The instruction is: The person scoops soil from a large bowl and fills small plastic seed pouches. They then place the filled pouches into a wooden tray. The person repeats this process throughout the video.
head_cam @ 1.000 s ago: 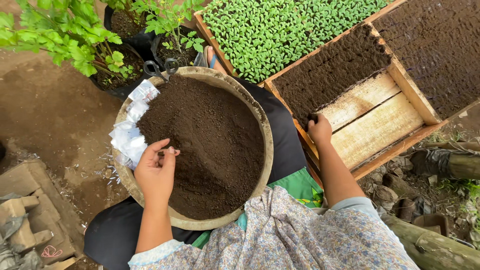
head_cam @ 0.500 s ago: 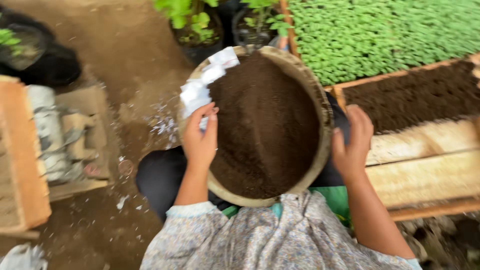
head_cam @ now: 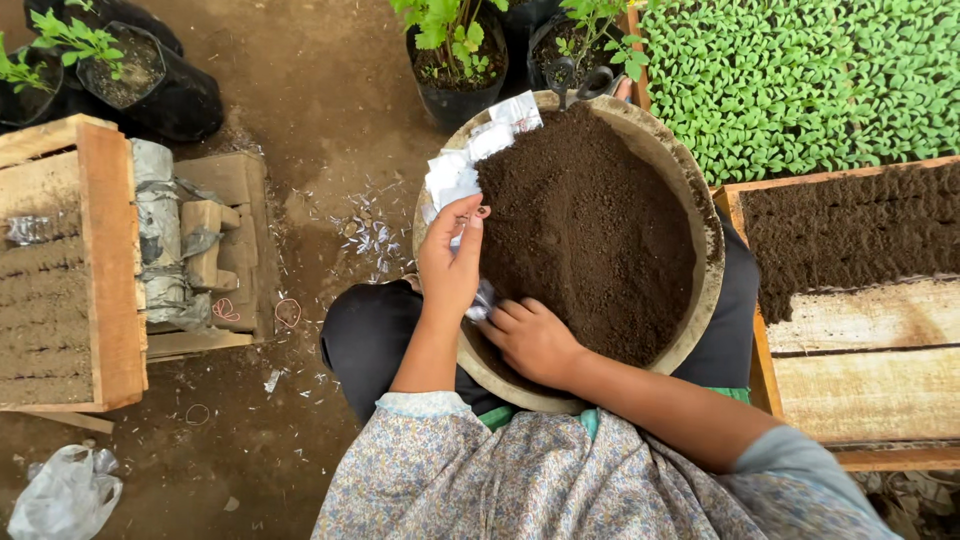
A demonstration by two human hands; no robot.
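Soil basin (head_cam: 700, 330) under both hands, lap-held

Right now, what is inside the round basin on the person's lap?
The basin holds dark soil, with small white plastic bags along its left edge. Both hands, left and right, cover what lies beneath them.

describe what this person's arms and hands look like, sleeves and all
Both hands, left and right, are bare: no gloves, rings or watch in view. The forearms are bare too. The sleeves are short, of pale grey cloth with a small floral print.
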